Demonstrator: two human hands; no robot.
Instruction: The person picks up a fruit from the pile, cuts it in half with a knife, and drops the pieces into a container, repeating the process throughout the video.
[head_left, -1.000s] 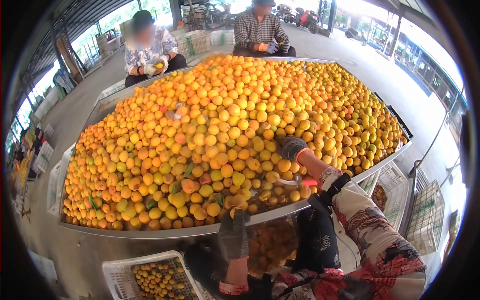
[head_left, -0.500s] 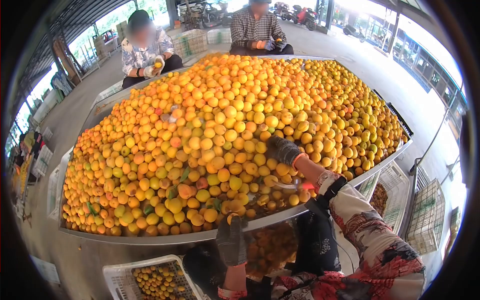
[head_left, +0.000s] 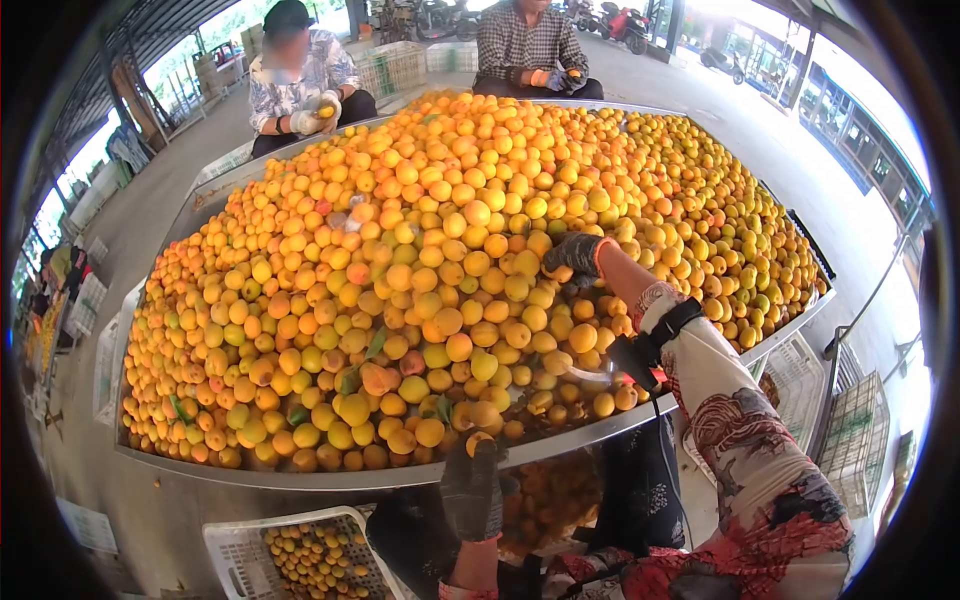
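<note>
A wide heap of orange-yellow apricots (head_left: 400, 290), some greenish, fills a metal-rimmed table (head_left: 300, 480). My left hand (head_left: 470, 495), in a dark grey glove, is at the table's near edge. It is closed round an apricot (head_left: 479, 443) whose top shows at the fingertips. My right hand (head_left: 574, 258), gloved too, reaches onto the middle right of the heap. Its fingers and thumb curl down around an apricot there, and their tips are partly hidden among the fruit. A black band (head_left: 678, 322) is strapped round my right forearm.
A white crate (head_left: 235, 560) with apricots stands below at the left. More crates (head_left: 855, 440) are at the right. Across the heap sit two people (head_left: 300, 85) (head_left: 530, 50) handling fruit with gloved hands. A clear curved piece (head_left: 595, 375) lies near the front rim.
My right hand has shifted slightly up and right over the heap and its fingers have curled in. My left hand keeps its apricot at the edge. The view has tilted slightly.
</note>
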